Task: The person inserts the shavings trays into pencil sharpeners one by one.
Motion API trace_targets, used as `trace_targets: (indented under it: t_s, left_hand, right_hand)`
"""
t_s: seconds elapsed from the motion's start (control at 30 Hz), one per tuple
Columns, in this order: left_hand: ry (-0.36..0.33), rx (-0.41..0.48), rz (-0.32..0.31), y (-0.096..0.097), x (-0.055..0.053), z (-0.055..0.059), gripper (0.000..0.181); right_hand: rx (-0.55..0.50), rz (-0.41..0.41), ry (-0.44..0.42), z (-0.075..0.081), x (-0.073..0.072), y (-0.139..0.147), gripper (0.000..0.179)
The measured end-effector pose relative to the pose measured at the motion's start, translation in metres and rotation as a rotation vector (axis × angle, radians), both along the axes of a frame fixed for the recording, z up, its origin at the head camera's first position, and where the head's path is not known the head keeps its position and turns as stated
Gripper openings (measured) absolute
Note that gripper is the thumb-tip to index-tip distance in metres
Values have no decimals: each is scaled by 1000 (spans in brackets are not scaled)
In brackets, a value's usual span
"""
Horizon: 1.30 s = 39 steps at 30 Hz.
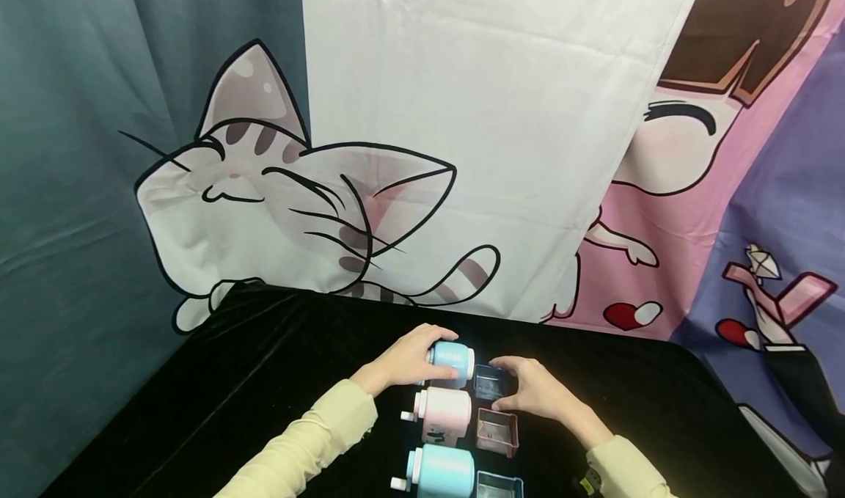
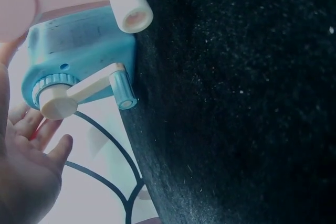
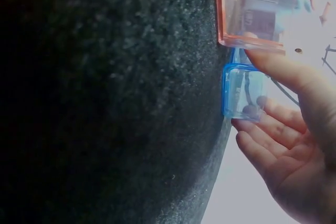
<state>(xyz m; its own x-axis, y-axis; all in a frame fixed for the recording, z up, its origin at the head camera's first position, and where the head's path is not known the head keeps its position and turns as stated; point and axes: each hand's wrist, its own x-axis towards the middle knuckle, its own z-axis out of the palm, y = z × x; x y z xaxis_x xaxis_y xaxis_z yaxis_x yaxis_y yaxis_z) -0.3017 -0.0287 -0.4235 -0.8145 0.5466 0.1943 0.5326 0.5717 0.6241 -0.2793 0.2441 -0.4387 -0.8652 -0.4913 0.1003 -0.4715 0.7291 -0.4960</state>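
Note:
My left hand (image 1: 412,357) grips the farthest hand-crank pencil sharpener, a blue one (image 1: 452,359), with the thumb on its near side and the fingers over its far side. In the left wrist view that blue sharpener (image 2: 86,51) shows its white crank and blue knob. My right hand (image 1: 538,389) pinches a clear blue shavings drawer (image 1: 488,382) beside it, thumb near and fingers far. The right wrist view has the blue drawer (image 3: 244,93) between the thumb and fingers. Both stand at the far end of their rows.
Nearer me stand a pink sharpener (image 1: 447,411) and a light blue one (image 1: 446,470), cranks pointing left. Right of them sit a clear pink drawer (image 1: 498,433) and another blue drawer (image 1: 499,485). Black cloth (image 1: 277,381) covers the table; a printed curtain (image 1: 502,153) hangs behind.

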Motion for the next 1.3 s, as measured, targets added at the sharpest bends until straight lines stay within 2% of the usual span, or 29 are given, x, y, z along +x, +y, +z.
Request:
trace_targets:
  t_s: [0.33,0.67,0.93,1.13,1.3]
  left_hand:
    - [-14,-21,5,2,2,0,64]
    - [-16,-37,0,5,0,-5,64]
    - [-47,-6,-5,10,-2,-14,67]
    - [-19,37,-3,14,-3,-20,63]
    - [-24,62,15,15,-2,-21,61]
  right_hand:
    - [-3,9,27,-4,-1,2,59]
    - [-26,8,24,-4,0,2,56]
    - [-50,-2,7,-6,0,3,55]
    - [-39,-23,6,-8,-3,3,55]
    - [-15,-30,27,-9,-4,3,54]
